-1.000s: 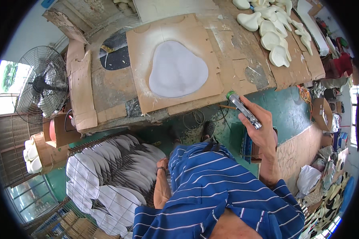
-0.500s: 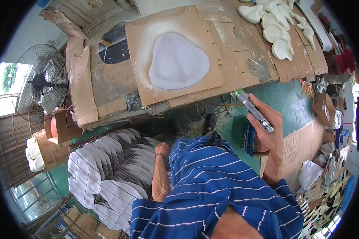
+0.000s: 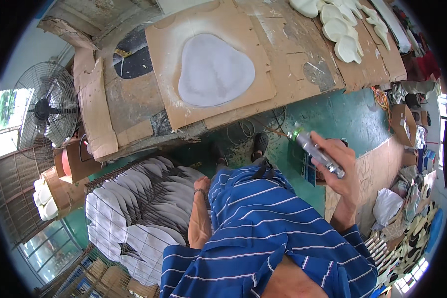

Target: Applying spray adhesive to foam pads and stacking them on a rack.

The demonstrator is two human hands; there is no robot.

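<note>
Glossy metal spray gun [image 3: 317, 153]; matt cardboard sheet [image 3: 263, 79]

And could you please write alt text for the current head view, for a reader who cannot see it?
A person's right-hand grip holds a green-ended metallic tool in front of a bench, where a rounded white piece lies on a cardboard sheet. The left-hand grip is near a wire rack of similar white pieces.

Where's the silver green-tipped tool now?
Head view, right of centre: the tool is in the right hand, pictured below the near edge of the table.
</note>
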